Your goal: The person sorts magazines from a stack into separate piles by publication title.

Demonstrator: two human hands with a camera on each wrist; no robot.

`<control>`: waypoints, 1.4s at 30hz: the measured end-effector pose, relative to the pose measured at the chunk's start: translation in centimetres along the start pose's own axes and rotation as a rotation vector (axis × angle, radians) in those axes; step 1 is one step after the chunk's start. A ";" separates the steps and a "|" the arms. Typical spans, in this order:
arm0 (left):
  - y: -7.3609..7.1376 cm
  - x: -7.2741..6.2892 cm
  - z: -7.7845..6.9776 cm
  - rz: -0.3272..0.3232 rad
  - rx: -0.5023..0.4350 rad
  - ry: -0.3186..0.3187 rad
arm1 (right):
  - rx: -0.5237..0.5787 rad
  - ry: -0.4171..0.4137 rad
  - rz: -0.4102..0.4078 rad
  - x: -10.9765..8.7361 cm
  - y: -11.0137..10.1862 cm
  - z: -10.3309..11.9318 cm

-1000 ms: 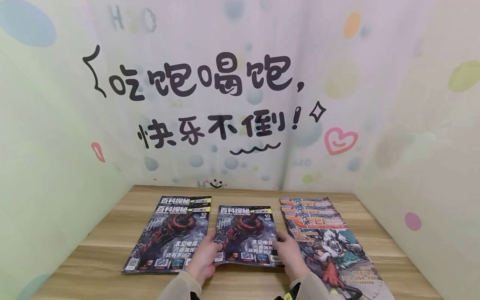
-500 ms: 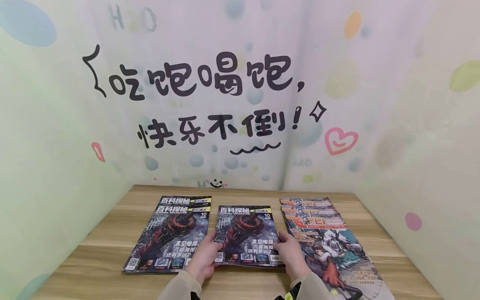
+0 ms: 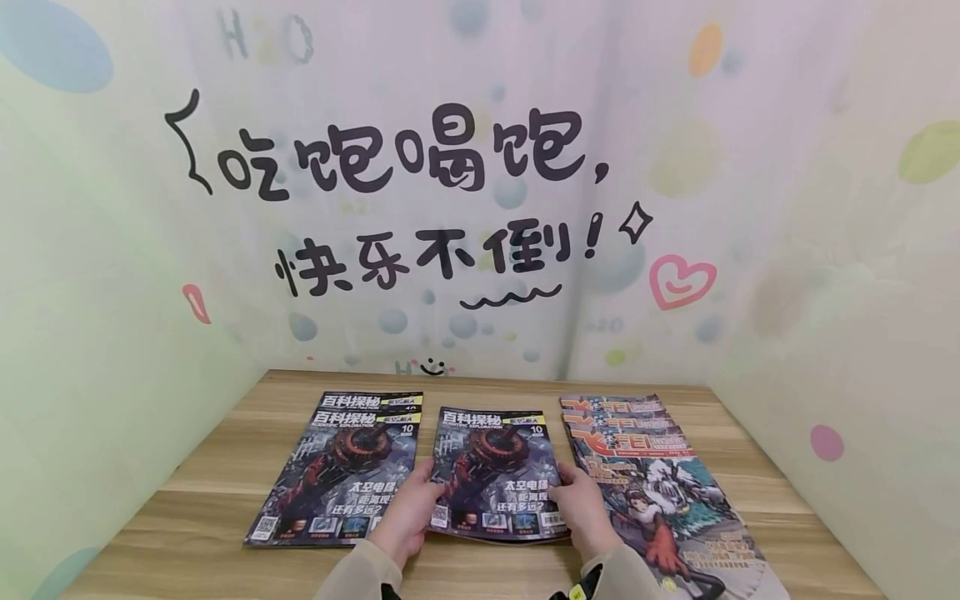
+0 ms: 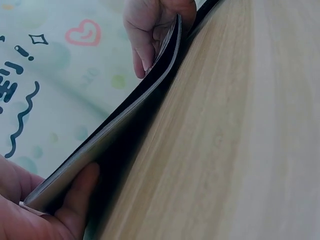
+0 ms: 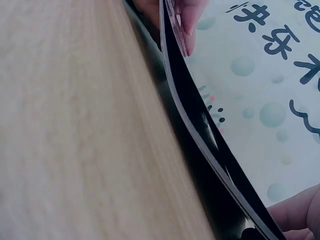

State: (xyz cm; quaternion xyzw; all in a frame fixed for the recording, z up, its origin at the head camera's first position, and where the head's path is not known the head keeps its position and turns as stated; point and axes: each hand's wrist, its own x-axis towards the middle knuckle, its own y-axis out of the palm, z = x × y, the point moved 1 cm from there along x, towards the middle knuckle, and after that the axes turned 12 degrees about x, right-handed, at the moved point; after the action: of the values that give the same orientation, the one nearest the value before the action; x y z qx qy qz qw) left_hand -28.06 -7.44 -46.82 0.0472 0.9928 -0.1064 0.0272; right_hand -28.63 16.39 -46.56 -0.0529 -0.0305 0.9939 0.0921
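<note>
A dark science magazine (image 3: 491, 467), with a red ring-shaped machine on its cover, is held between both hands in the middle of the head view. My left hand (image 3: 408, 512) grips its left edge; in the left wrist view the left hand's fingers (image 4: 80, 195) curl beneath that edge. On the opposite edge, my right hand (image 3: 587, 508) pinches it, thumb on top. Both wrist views show the held magazine (image 5: 187, 117) sagging between the hands, with a dark gap between it and the wooden table (image 4: 225, 125). Part of my right hand (image 5: 295, 215) is cut off in its own wrist view.
Left of the held magazine lie two overlapping magazines (image 3: 337, 475) with the same cover. To the right lie several overlapping comic-style magazines (image 3: 667, 508). Behind the table rises a printed wall (image 3: 450, 333), with side walls left and right.
The held magazine has risen slightly, and its near edge now bows downward. My right thumb has shifted a little outward on the cover. The magazines at both sides have not moved.
</note>
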 end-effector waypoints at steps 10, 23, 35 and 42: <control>-0.1 -0.2 -0.3 -0.025 0.055 -0.003 | -0.022 -0.003 -0.012 0.2 -0.1 -0.1; -0.1 0.1 0.1 -0.061 0.087 0.011 | -0.041 -0.065 -0.019 -0.2 -0.3 -0.1; -0.1 0.2 0.2 -0.086 0.136 0.007 | -0.015 -0.050 -0.003 0.0 -0.2 -0.2; -0.2 0.2 0.4 -0.083 0.132 0.022 | -0.005 -0.023 -0.020 -0.1 -0.3 -0.2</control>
State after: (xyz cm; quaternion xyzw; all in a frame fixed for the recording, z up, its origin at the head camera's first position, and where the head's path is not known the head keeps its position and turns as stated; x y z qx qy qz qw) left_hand -28.29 -7.72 -47.22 0.0091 0.9850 -0.1722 0.0086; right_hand -28.42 16.70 -46.68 -0.0413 -0.0345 0.9934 0.1015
